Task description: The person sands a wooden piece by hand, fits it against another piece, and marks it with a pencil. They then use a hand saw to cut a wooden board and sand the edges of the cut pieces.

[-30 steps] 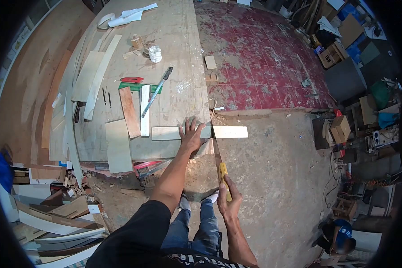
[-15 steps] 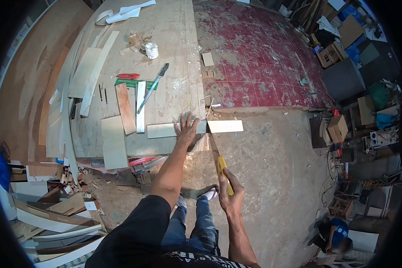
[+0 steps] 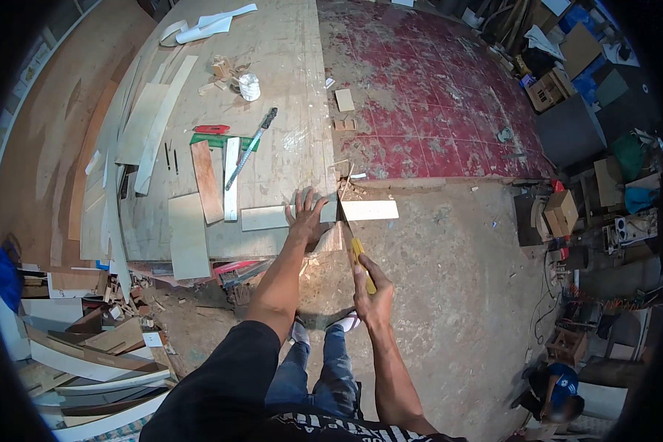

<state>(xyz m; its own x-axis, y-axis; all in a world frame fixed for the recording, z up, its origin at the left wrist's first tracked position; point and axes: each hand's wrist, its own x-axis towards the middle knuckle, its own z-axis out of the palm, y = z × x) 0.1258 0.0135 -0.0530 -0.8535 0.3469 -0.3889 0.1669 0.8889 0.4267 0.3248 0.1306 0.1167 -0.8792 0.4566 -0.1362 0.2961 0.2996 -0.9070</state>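
My left hand (image 3: 306, 215) lies with its fingers spread over a pale wooden strip (image 3: 264, 217), pressing it against the workbench (image 3: 272, 166) near the corner. The strip's outer end (image 3: 370, 210) juts past the bench edge. In my right hand (image 3: 373, 292) is a handsaw (image 3: 358, 249), gripped by its yellow handle. The saw's blade meets the strip just beyond the bench edge, to the right of my left hand; part of the blade is hard to make out. A reddish board (image 3: 208, 183) and a white strip (image 3: 232, 180) lie left of my left hand.
A steel-bladed tool with a dark end (image 3: 252, 147), a red cutter (image 3: 211, 130) and a white cup (image 3: 249, 87) are on the bench. Wood offcuts (image 3: 96, 361) pile up at lower left. Another person (image 3: 556, 390) crouches at lower right. Red tiled surface (image 3: 435, 96) adjoins the bench.
My right hand and the saw have moved forward and slightly left, toward the strip, and less of the blade shows below it. My left hand stays on the strip.
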